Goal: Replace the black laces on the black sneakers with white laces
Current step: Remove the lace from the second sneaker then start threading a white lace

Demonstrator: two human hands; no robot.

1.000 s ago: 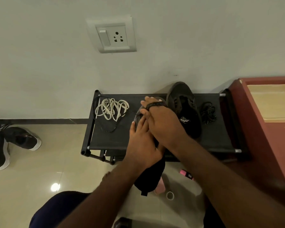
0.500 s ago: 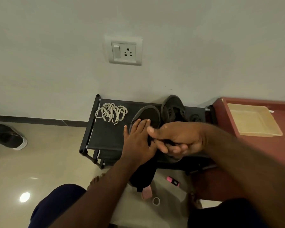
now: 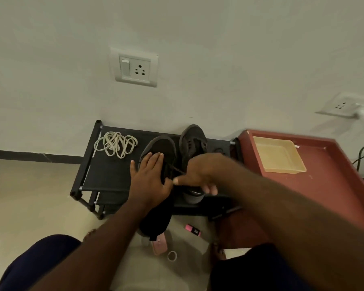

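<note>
left hand (image 3: 149, 181) flat, fingers straight, on the black sneaker (image 3: 162, 145) at the shoe rack (image 3: 105, 175) front edge, right hand (image 3: 200, 175) pinching its black lace (image 3: 176, 169), white laces (image 3: 116, 143) chilling in the back-left corner

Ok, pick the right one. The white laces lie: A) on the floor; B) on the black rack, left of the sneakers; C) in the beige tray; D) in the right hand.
B: the white laces lie bundled on the black rack, left of the sneakers; the right hand pinches only a black lace.
</note>
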